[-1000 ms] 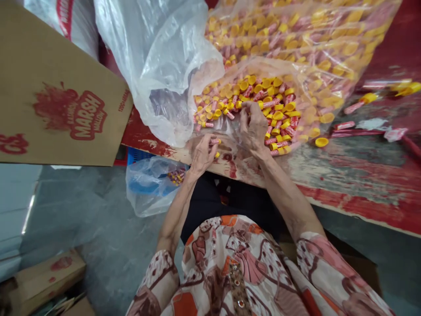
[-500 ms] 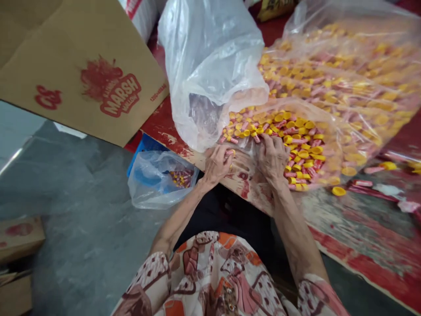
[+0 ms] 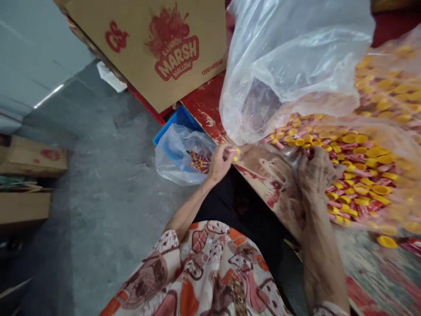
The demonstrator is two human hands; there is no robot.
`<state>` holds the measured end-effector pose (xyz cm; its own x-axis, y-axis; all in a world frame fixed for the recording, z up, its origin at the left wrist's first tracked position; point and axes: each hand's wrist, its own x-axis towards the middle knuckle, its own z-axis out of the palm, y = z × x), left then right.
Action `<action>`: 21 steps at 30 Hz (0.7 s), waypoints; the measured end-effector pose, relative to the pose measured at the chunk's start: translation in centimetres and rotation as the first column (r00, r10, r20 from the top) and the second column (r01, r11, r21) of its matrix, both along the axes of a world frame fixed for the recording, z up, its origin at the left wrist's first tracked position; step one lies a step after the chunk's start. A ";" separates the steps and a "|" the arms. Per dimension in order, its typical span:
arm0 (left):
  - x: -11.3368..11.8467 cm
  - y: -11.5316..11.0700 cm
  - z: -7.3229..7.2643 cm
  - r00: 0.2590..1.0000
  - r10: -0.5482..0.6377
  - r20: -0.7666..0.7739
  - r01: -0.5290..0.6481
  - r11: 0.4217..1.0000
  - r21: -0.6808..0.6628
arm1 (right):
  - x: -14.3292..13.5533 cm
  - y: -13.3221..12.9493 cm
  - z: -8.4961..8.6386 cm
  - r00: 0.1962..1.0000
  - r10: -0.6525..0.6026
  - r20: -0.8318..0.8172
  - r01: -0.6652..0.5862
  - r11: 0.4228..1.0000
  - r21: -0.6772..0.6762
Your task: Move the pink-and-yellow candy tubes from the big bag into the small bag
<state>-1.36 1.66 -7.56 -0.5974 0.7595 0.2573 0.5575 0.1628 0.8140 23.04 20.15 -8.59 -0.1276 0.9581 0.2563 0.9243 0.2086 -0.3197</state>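
My left hand (image 3: 221, 163) is closed around small pink tubes with yellow caps (image 3: 235, 151), whose ends stick out past the fingers. It hovers at the table edge, beside a clear plastic bag (image 3: 169, 164) that lines a blue bin (image 3: 180, 117). Similar tubes (image 3: 200, 162) lie inside that bag. My right hand (image 3: 315, 172) rests at the near edge of a large heap of pink tubes and yellow caps (image 3: 360, 175) spilling from a clear bag. Its fingers are curled down, and what they grip is mostly hidden.
A cardboard carton (image 3: 187, 48) printed with marshmallow lettering stands at the back left. A whitish plastic bag (image 3: 305, 57) bulges over the worn red table (image 3: 210, 103). A loose yellow cap (image 3: 387, 242) lies right of my forearm. More cartons (image 3: 36, 156) sit on the floor at left.
My left hand has moved left, away from the heap towards the lined bin, carrying tubes. My right hand stays at the heap with its fingers more curled. The view has turned left.
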 end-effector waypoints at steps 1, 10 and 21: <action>-1.4 -1.6 -0.3 0.997 0.082 -0.015 -0.082 0.996 -0.029 | -0.2 0.1 0.1 1.000 -0.017 0.018 0.017 1.000 -0.005; -7.8 -5.6 -0.9 0.949 0.232 -0.214 -0.251 0.966 -0.068 | -1.6 0.9 0.9 0.998 -0.037 0.050 0.039 0.998 -0.054; -4.1 17.5 5.2 0.998 0.033 -0.044 -0.039 0.990 -0.134 | -1.2 -2.6 0.9 0.953 0.207 -0.220 -0.217 0.976 -0.024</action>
